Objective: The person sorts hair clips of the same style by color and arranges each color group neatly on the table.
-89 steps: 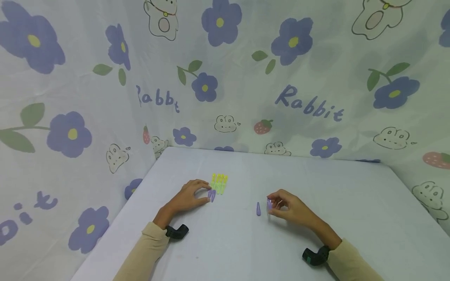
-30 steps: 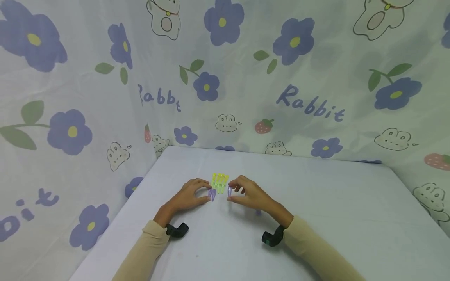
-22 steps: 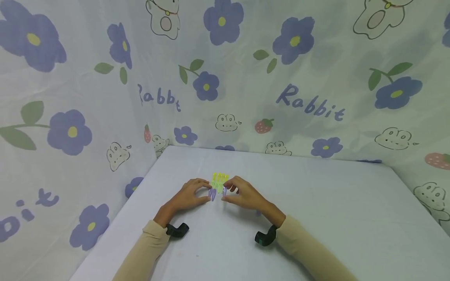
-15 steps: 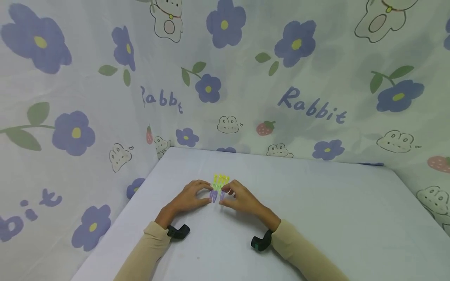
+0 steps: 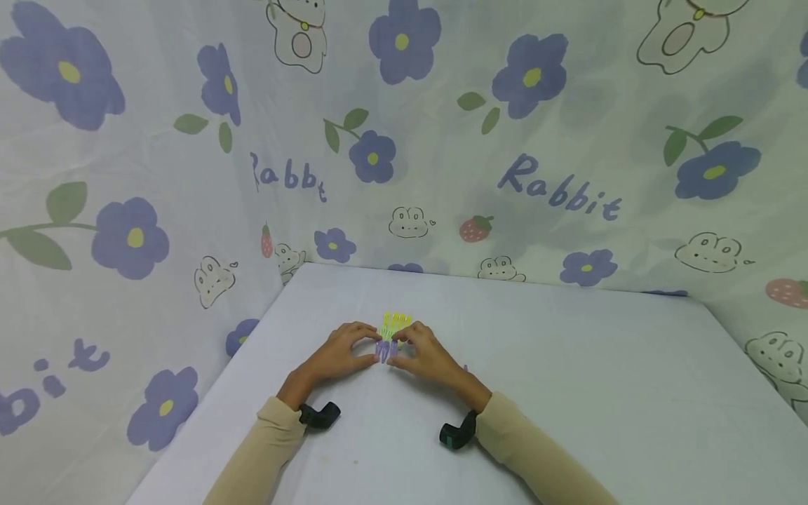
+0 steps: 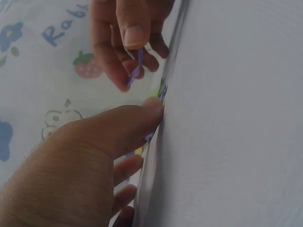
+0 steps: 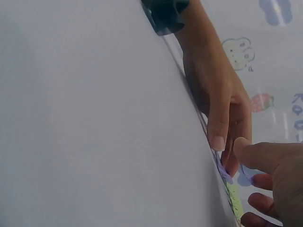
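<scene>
My right hand (image 5: 429, 356) pinches a purple snap hair clip (image 6: 136, 73) between thumb and fingertips, just right of two purple clips (image 5: 383, 351) lying side by side. The left wrist view shows that held clip above the table. My left hand (image 5: 334, 356) holds the leftmost purple clips at their ends with thumb and index finger. Just behind them lie green clips (image 5: 387, 334), and farther back a row of yellow clips (image 5: 396, 320). Right fingers partly cover the green ones. Another purple clip (image 5: 466, 367) shows only its tip behind my right wrist.
The white-covered table (image 5: 587, 393) meets a printed cloth backdrop (image 5: 429, 154) at its back and left edges. Each wrist wears a black camera, one on the left wrist (image 5: 320, 415) and one on the right wrist (image 5: 458, 432).
My right hand has carried its purple clip leftward, from near the lone clip to beside the purple pair. My left hand has stayed in place at the pair.
</scene>
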The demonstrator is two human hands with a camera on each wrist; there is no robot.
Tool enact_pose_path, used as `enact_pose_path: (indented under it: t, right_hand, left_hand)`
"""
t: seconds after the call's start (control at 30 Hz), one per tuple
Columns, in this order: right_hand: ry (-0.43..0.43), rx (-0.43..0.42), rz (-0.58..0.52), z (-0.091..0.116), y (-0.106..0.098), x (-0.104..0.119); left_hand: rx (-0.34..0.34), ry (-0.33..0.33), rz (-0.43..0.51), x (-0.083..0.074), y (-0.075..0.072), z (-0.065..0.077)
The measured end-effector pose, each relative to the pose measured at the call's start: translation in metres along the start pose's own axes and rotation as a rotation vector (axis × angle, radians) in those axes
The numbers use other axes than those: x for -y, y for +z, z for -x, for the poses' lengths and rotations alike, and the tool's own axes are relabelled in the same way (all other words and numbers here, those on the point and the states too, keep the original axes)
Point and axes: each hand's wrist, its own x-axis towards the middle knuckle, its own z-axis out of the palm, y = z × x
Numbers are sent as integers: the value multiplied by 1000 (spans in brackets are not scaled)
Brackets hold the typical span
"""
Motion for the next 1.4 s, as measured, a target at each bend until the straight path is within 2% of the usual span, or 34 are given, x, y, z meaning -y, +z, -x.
enact_pose_path:
  t: [0.23,0.73,1.17,1.4]
  right_hand:
    - [66,14,22,0,8,-4]
    - [42,-37,76,1,13,-6]
    - [34,-35,122,-1,12,-5]
    - [51,-29,131,-1,14,-6]
  left_hand:
    - [10,-15,4,-2,-1,1]
    - [11,-4,-15,-1,0,2]
    - [-4,-4,-18,-3,-1,0]
    - [9,-13,-11,-5,-2,1]
